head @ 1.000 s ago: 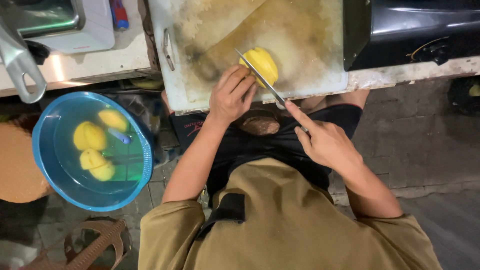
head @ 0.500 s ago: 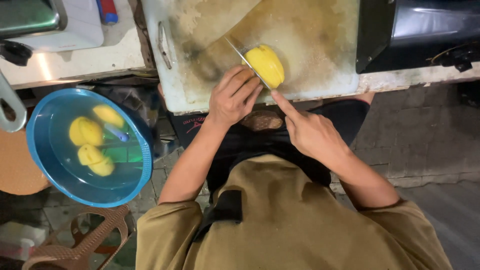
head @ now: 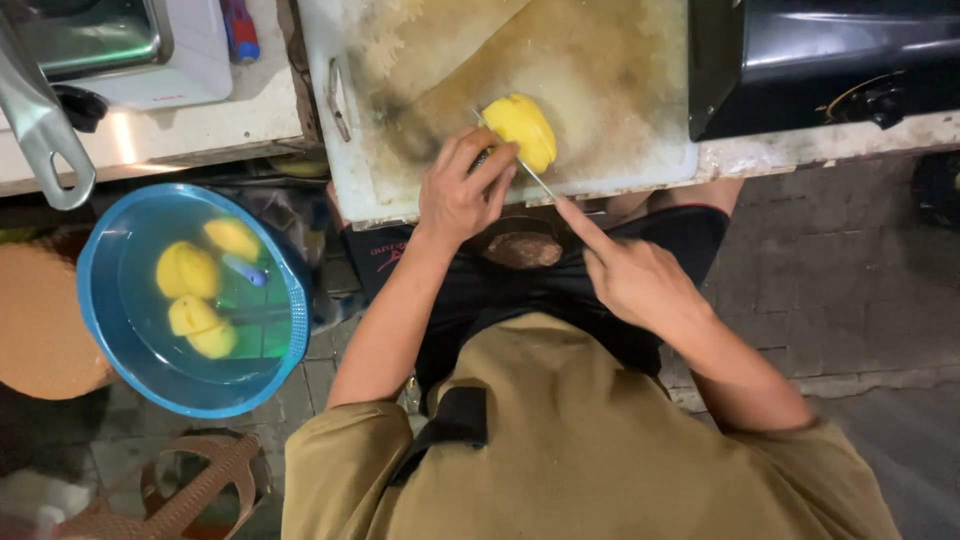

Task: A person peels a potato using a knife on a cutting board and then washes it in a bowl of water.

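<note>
Head view looks straight down over a person in an olive shirt seated at a pale, stained surface [head: 250, 125]; a large white cutting board [head: 600, 60], smeared yellow-brown, lies on its far side, with a black appliance [head: 830, 60] just to the right of it and a white appliance [head: 150, 50] well to the left; on the floor at the near left stands a round blue basin [head: 110, 330] of water, and several peeled yellow pieces [head: 190, 270] sit in it; a grey metal handle [head: 40, 130] hangs over the surface's left edge; on the board, near its front edge, rests a yellow peeled fruit [head: 522, 128]; the left hand [head: 462, 195] presses on the fruit's left side, fingers curled over it, so that grip is closed on the fruit; the right hand [head: 635, 275] sits nearer and to the right, its grip closed around the handle of a knife [head: 530, 172], forefinger stretched along the spine; the thin blade runs slantwise toward the far left and meets the fruit at its near-left side, just beside the left fingertips.
</note>
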